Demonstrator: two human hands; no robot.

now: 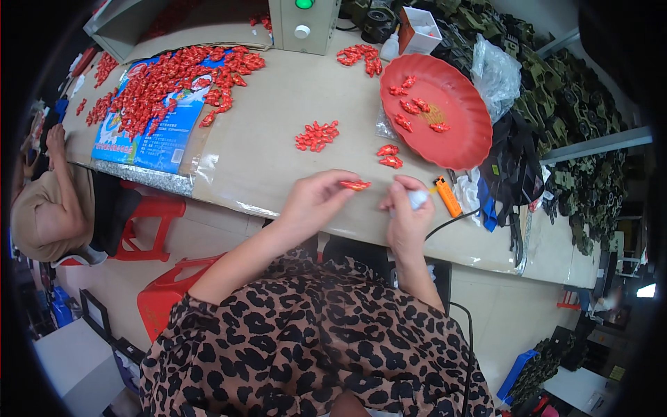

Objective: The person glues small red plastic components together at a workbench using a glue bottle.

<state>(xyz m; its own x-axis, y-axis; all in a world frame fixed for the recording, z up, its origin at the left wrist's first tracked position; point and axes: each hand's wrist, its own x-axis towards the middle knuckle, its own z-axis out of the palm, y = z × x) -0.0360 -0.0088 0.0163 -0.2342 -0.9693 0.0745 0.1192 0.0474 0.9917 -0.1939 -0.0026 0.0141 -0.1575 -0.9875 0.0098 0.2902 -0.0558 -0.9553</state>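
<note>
Pinched in the fingertips of my left hand [309, 201] is a small red figure [356, 185], held over the table's near edge. My right hand [410, 212] is closed around a small white bottle [417, 199], a short way right of the figure. Beyond my hands lies a loose cluster of small red pieces [317, 136]. Two more red figures [390, 156] rest beside a red scalloped plate [458, 149], which holds several others. An orange lighter [447, 197] lies right of my right hand.
A large heap of red pieces [149, 97] covers a blue printed sheet [167, 151] at far left. A grey machine [303, 28] with a green light stands at the back. Dark green gear [556, 125] piles up on the right. Another person [55, 201] sits at left near red stools [156, 226].
</note>
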